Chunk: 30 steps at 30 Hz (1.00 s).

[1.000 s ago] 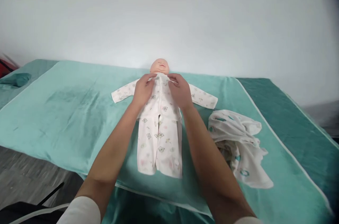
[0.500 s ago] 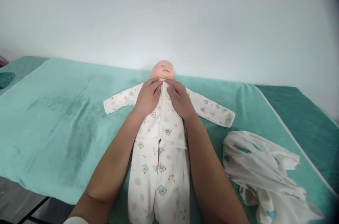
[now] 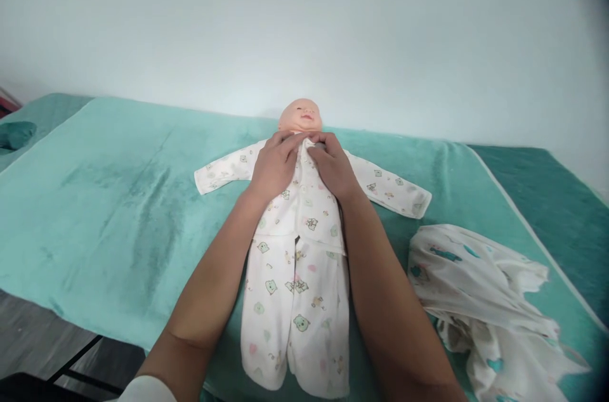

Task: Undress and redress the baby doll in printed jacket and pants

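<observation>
Hidden beneath the left hand (image 3: 275, 164) and right hand (image 3: 333, 166): the neckline of the doll (image 3: 301, 115). Fingers curled there, meeting at the collar; cannot tell whether pinching cloth or merely pressing. Doll's hands and feet out of sight inside the printed suit (image 3: 297, 275). Lying face-up on the teal towel (image 3: 118, 199), long axis 12 to 6, head at 12. At 4 o'clock, a crumpled cloth (image 3: 476, 281), cut off by the frame edge.

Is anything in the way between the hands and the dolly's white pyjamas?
Nothing visible is. The left hand and the right hand both lie on the chest of the white printed baby suit, fingertips at its collar under the chin of the bald plastic doll. The crumpled white patterned cloth lies apart, to the right.
</observation>
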Motion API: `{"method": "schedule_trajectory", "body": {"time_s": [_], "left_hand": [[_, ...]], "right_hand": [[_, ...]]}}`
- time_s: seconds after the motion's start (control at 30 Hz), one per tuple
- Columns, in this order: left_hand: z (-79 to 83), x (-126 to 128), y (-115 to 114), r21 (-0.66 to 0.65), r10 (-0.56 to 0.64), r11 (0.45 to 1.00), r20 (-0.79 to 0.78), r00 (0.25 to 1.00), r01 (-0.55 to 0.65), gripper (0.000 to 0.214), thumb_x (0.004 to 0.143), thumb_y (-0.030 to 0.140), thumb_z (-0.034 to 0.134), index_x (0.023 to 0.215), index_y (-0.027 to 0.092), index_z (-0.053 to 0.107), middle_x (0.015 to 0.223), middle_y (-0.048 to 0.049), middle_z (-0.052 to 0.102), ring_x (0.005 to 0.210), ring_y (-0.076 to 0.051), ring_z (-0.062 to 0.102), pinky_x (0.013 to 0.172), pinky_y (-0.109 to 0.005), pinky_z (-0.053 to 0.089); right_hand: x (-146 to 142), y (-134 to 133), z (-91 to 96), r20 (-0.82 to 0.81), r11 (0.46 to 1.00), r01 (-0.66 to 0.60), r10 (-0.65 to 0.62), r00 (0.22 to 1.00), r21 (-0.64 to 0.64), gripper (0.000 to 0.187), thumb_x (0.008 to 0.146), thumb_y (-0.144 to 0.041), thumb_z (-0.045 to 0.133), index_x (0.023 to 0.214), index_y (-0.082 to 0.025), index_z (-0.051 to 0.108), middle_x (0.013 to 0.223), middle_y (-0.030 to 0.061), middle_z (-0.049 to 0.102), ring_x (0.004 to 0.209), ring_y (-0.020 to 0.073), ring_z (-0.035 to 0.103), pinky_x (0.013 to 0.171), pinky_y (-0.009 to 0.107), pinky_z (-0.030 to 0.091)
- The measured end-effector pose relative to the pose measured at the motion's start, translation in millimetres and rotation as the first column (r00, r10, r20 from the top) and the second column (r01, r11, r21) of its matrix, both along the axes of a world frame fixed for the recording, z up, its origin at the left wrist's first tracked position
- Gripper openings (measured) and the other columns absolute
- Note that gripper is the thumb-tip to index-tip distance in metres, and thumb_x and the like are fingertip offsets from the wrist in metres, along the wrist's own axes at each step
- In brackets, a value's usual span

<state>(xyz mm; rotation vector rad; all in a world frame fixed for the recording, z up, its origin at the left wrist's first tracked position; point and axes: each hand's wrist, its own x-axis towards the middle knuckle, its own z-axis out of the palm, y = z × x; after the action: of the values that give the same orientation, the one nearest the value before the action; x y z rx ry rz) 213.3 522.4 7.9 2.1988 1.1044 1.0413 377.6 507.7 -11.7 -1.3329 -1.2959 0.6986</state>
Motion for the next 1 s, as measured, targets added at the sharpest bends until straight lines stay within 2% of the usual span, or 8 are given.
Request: {"method": "schedule_trajectory", "body": {"time_s": [0.13, 0.33, 0.5, 0.7, 0.83, 1.0], "left_hand": [[0.8, -2.1, -7.1, 0.004, 0.032, 0.999, -0.019, 0.999, -0.032, 0.042, 0.103, 0.027, 0.042, 0.138, 0.020, 0.064, 0.142, -0.0124, 0.062, 0.135, -0.026, 0.057, 0.120, -0.045, 0.043], [-4.0, -6.3, -9.9, 0.017, 0.021, 1.000, -0.068, 0.997, -0.020, 0.041, 0.105, 0.032, 0.041, 0.138, 0.025, 0.065, 0.148, -0.0099, 0.059, 0.142, -0.026, 0.052, 0.123, -0.047, 0.039], [0.1, -5.0, -10.1, -0.027, 0.026, 0.999, -0.074, 0.997, -0.028, 0.041, 0.105, 0.030, 0.041, 0.136, 0.029, 0.067, 0.151, -0.0077, 0.057, 0.145, -0.027, 0.049, 0.123, -0.050, 0.038], [2.5, -4.2, -13.9, -0.034, 0.042, 0.999, -0.010, 0.999, -0.042, 0.034, 0.102, 0.029, 0.048, 0.125, 0.027, 0.073, 0.146, -0.0074, 0.062, 0.142, -0.026, 0.052, 0.123, -0.049, 0.039], [-0.6, -11.0, -22.0, -0.005, 0.003, 1.000, 0.061, 0.998, -0.002, 0.028, 0.102, 0.030, 0.052, 0.115, 0.025, 0.076, 0.145, -0.0071, 0.064, 0.142, -0.023, 0.053, 0.123, -0.043, 0.040], [-3.4, -19.3, -30.3, -0.002, -0.026, 1.000, 0.078, 0.997, 0.026, 0.026, 0.101, 0.031, 0.055, 0.119, 0.025, 0.074, 0.148, -0.0071, 0.062, 0.143, -0.022, 0.052, 0.125, -0.044, 0.038]], "right_hand": [[-2.0, -1.8, 1.3, -0.030, 0.999, 0.030, -0.029, 0.999, 0.024, 0.013, 0.086, -0.036, 0.059, 0.092, -0.024, 0.060, 0.120, 0.0042, 0.070, 0.100, 0.0209, 0.060, 0.101, 0.041, 0.045], [-1.3, 1.4, -1.2, -0.027, 0.997, 0.041, -0.040, 0.999, 0.068, 0.015, 0.089, -0.036, 0.058, 0.093, -0.023, 0.064, 0.107, 0.0027, 0.072, 0.089, 0.0179, 0.060, 0.089, 0.036, 0.048], [2.4, 9.7, -7.1, -0.024, 0.991, 0.072, -0.070, 0.997, 0.114, 0.011, 0.090, -0.034, 0.057, 0.091, -0.024, 0.061, 0.092, -0.0003, 0.067, 0.085, 0.0171, 0.058, 0.084, 0.035, 0.047], [2.7, 6.5, -7.2, -0.118, 0.983, 0.061, -0.041, 0.992, 0.175, 0.017, 0.091, -0.042, 0.062, 0.089, -0.025, 0.059, 0.083, -0.0021, 0.063, 0.078, 0.0162, 0.058, 0.080, 0.034, 0.049], [-4.6, -9.1, 2.0, -0.195, 0.978, -0.010, 0.051, 0.980, 0.208, 0.017, 0.090, -0.041, 0.066, 0.090, -0.026, 0.058, 0.084, -0.0019, 0.070, 0.083, 0.0175, 0.066, 0.086, 0.034, 0.052], [-16.4, -38.6, 9.1, -0.194, 0.970, -0.032, 0.080, 0.978, 0.240, 0.016, 0.092, -0.037, 0.066, 0.104, -0.027, 0.063, 0.097, 0.0008, 0.075, 0.099, 0.0193, 0.069, 0.099, 0.038, 0.051]]}}
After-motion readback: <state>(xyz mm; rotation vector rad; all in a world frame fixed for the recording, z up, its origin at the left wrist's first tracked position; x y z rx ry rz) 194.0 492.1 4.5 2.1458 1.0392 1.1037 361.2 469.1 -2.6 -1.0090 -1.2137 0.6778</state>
